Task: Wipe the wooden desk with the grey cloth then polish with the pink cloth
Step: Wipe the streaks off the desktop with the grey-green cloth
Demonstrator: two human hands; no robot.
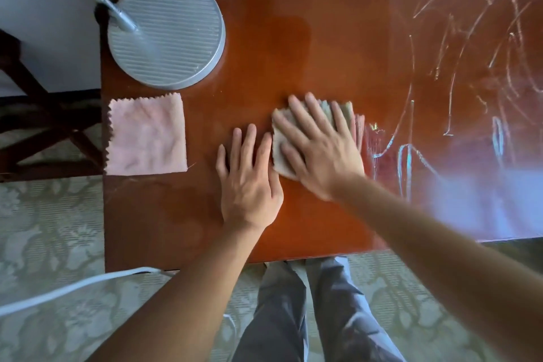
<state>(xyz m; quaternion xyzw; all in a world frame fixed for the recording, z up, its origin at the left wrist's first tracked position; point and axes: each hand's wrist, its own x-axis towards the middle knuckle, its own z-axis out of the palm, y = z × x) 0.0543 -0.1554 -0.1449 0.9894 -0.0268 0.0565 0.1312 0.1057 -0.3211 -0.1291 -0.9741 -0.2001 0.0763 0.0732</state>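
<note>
While R hand (317,144) presses flat on grey cloth (338,110) mid-frame, L hand (249,182) rests flat, open, on bench (323,38); pink cloth (147,135) lies left.

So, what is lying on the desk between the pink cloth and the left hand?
Nothing: in the head view, only bare wooden desk shows between the pink cloth and the left hand.
</note>
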